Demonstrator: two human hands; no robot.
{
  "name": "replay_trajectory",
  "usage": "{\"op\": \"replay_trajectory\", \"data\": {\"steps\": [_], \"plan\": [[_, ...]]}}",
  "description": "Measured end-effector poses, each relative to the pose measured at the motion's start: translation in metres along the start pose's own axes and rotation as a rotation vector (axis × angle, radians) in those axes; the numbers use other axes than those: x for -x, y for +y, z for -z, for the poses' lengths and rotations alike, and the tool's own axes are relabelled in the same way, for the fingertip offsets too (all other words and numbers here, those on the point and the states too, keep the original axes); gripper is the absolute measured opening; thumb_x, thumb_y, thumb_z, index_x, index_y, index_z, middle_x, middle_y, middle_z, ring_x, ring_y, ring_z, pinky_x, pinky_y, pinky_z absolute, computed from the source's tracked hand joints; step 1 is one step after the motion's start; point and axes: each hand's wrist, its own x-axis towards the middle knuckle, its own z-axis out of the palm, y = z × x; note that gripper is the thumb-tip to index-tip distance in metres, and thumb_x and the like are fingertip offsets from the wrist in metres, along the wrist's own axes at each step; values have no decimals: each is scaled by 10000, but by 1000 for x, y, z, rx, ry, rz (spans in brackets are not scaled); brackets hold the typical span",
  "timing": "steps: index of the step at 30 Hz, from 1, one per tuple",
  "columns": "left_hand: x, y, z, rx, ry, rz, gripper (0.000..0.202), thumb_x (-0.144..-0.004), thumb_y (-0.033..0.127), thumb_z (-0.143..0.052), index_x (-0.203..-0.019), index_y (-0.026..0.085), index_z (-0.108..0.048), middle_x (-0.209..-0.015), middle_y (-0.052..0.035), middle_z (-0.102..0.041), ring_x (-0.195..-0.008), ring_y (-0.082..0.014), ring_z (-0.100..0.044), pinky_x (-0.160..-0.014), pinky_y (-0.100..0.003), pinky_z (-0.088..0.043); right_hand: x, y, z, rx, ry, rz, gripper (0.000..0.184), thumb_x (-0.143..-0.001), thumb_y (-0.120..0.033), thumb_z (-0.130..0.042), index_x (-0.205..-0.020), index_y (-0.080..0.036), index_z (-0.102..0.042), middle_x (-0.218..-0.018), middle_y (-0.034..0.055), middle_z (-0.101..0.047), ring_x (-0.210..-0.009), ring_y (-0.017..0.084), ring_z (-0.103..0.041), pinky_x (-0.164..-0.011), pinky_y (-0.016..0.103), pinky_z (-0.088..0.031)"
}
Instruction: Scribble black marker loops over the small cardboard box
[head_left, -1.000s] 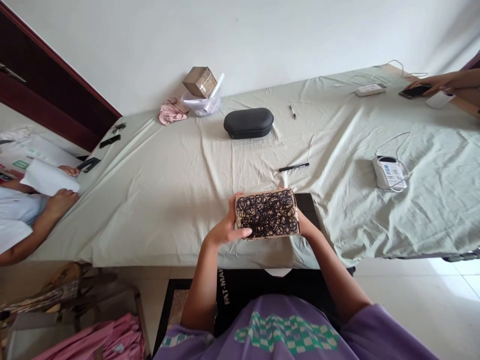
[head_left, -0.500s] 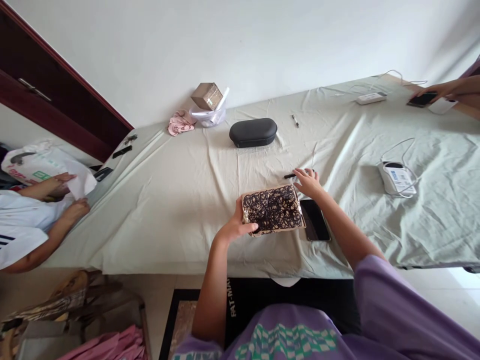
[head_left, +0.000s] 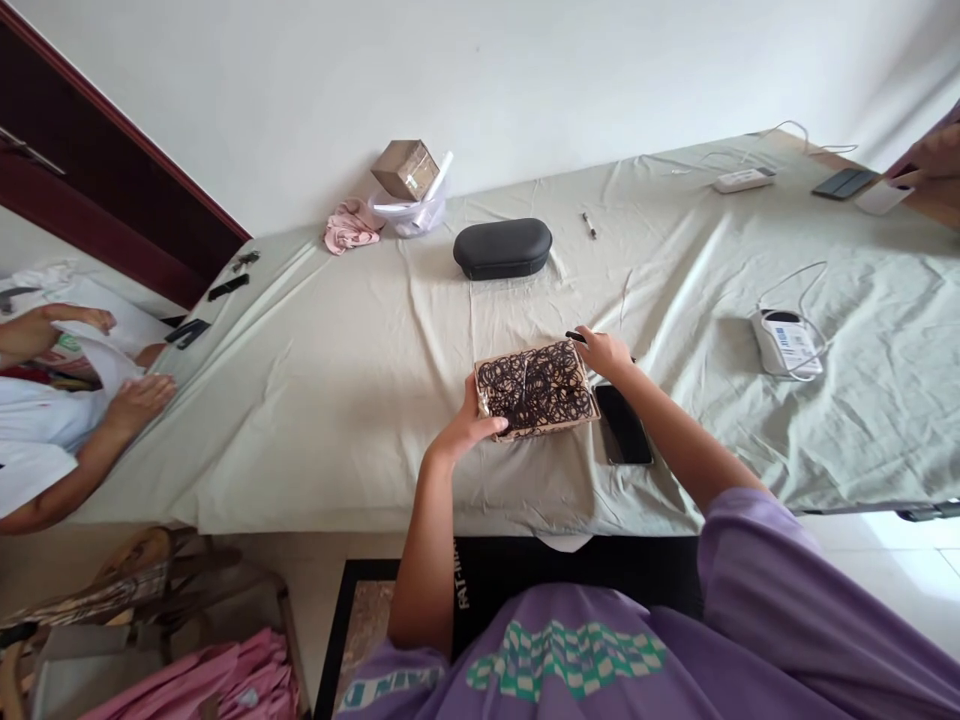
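My left hand (head_left: 466,428) grips the left end of a flat cardboard box (head_left: 535,388) whose top is covered in black scribble. The box is held just above the table's near middle. My right hand (head_left: 602,352) is closed around a black marker pen (head_left: 576,337) at the box's far right corner; only the pen's tip end shows past my fingers. A black phone (head_left: 624,425) lies flat on the cloth just right of the box, under my right forearm.
The table has a pale green cloth (head_left: 337,380). A black oval case (head_left: 502,248), small pen (head_left: 589,225), cardboard cube in a plastic bag (head_left: 407,180) and pink cloth (head_left: 347,226) lie further back. A white wired device (head_left: 784,343) sits right. Other people's hands show at left (head_left: 139,398) and far right (head_left: 934,155).
My right hand left the box, reached out to the black marker on the cloth, closed on it and drew it back to the box's corner. My left hand kept holding the box.
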Motion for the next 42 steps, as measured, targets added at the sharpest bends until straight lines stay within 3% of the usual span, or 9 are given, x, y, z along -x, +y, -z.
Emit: {"op": "replay_trajectory", "data": {"steps": [3, 7, 10, 13, 16, 20, 26, 33, 42], "plan": [[-4, -2, 0, 38, 15, 20, 1039, -741, 434, -791, -1608, 294, -234, -1567, -106, -481, -1519, -351, -436, -1316, -550, -341, 9, 3, 8, 0, -70, -37, 834, -1114, -526, -397, -1764, -50, -180, -1355, 338, -734, -1215, 434, -717, -988, 496, -518], [-6, -6, -1, 63, 31, 4, 1011, -751, 427, -793, -1599, 289, -259, -1591, -109, -489, -1544, -355, -426, -1332, -551, -330, 40, 20, 21, -51, -98, -72, 959, -988, -216, -483, -1771, -3, 29, -1254, 340, -770, -1122, 427, -750, -980, 520, -536], [-6, -8, -4, 89, 53, -34, 1019, -791, 511, -818, -1613, 290, -257, -1658, -123, -464, -1578, -366, -421, -1348, -549, -319, 74, 36, 38, -280, 10, -68, 844, -942, -195, -504, -1763, -143, -313, -1057, 202, -809, -891, 335, -762, -897, 484, -578], [-7, -12, -9, 136, 84, -67, 1035, -817, 651, -816, -1621, 298, -270, -1683, -127, -466, -1608, -372, -407, -1361, -531, -299, 105, 39, 60, -756, 212, 11, 462, -978, -342, -552, -1380, -196, -725, -915, 103, -773, -791, 252, -732, -815, 426, -618], [-10, -18, -13, 187, 124, -89, 1048, -818, 752, -789, -1629, 316, -287, -1685, -119, -483, -1623, -370, -393, -1370, -522, -274, 126, 17, 82, -1256, 309, 305, 362, -947, -447, -684, -1270, -284, -686, -1009, 65, -783, -939, 273, -777, -830, 438, -649], [-14, -23, -15, 225, 157, -100, 1034, -808, 798, -771, -1621, 348, -319, -1702, -98, -475, -1638, -361, -380, -1361, -517, -290, 137, -43, 92, -1526, 441, 602, 453, -840, -408, -905, -1150, -355, -580, -934, -11, -778, -840, 237, -778, -664, 345, -588], [-21, -22, -14, 266, 214, -94, 902, -840, 724, -763, -1561, 342, -378, -1677, -80, -495, -1627, -347, -395, -1343, -515, -320, 133, -112, 82, -1346, 238, 704, 386, -1093, -643, -506, -1115, -278, -630, -603, -52, -598, -498, 163, -533, -528, 316, -423], [-32, -22, -16, 280, 222, -72, 875, -832, 692, -736, -1535, 310, -381, -1619, -98, -535, -1572, -364, -448, -1293, -530, -382, 128, -116, 88, -1092, 356, 717, 75, -913, -254, -648, -857, -230, -691, -727, -17, -668, -639, 151, -582, -610, 306, -453], [-40, -19, -17, 373, 246, -16, 636, -880, 509, -694, -1487, 390, -544, -1516, -5, -641, -1432, -320, -590, -1112, -451, -549, 152, -103, 34, -1009, 992, 794, 105, -993, -322, -633, -1071, -311, -702, -763, 7, -672, -735, 236, -663, -721, 425, -546]]}}
